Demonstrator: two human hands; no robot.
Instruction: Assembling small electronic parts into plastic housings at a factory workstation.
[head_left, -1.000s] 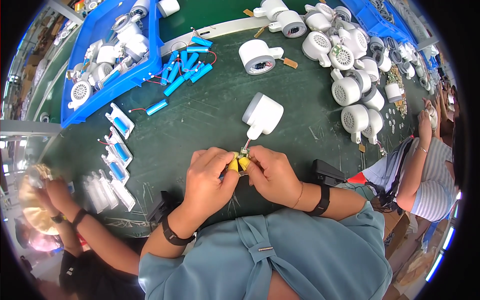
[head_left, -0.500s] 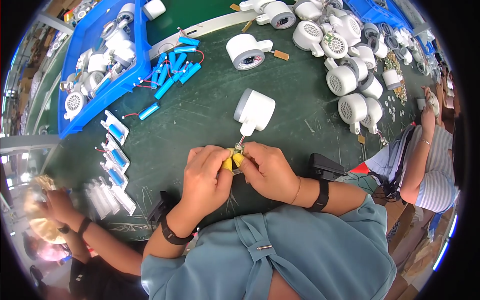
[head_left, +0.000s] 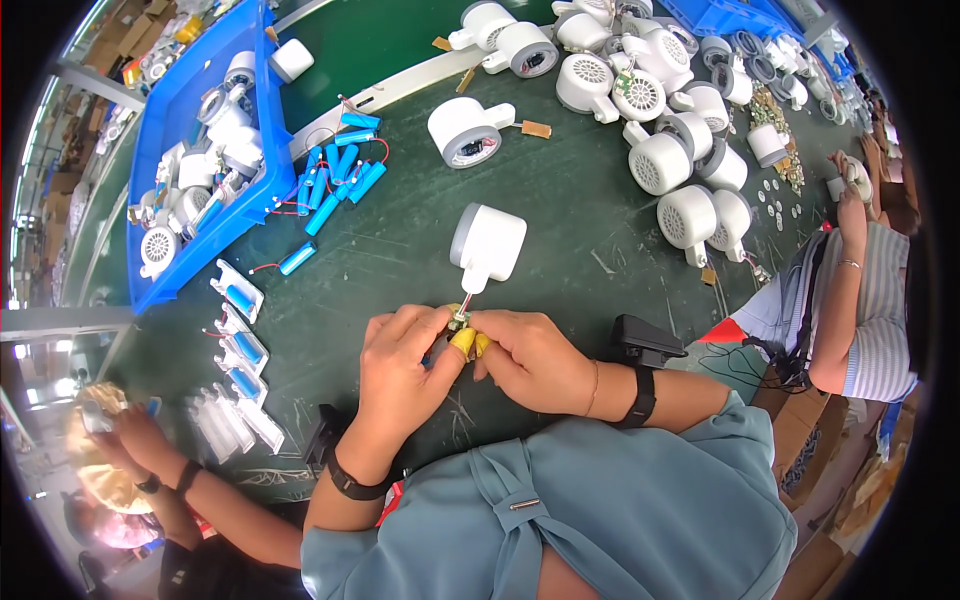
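My left hand (head_left: 400, 365) and my right hand (head_left: 535, 362) meet at the near middle of the table, both closed, their fingertips pinching a small green circuit board (head_left: 459, 320) from its two sides. Yellow covers sit on some fingertips. Thin wires run from the board to the short handle of a white fan housing (head_left: 492, 245) with a grey rim, which lies on its side just beyond my hands. A speck of blue shows between my left fingers; I cannot make out what it is.
Blue batteries (head_left: 345, 165) with wires lie at the left, by a blue bin (head_left: 160, 280) of housings. White shells (head_left: 262, 425) are lined up nearer. Another housing (head_left: 455, 125) lies ahead; several more (head_left: 660, 165) crowd the right. Co-workers' arms (head_left: 235, 515) show at both sides.
The whole view has shifted a little, so the table things appear moved. My fingers have changed their hold slightly, and more of the circuit board shows between the fingertips.
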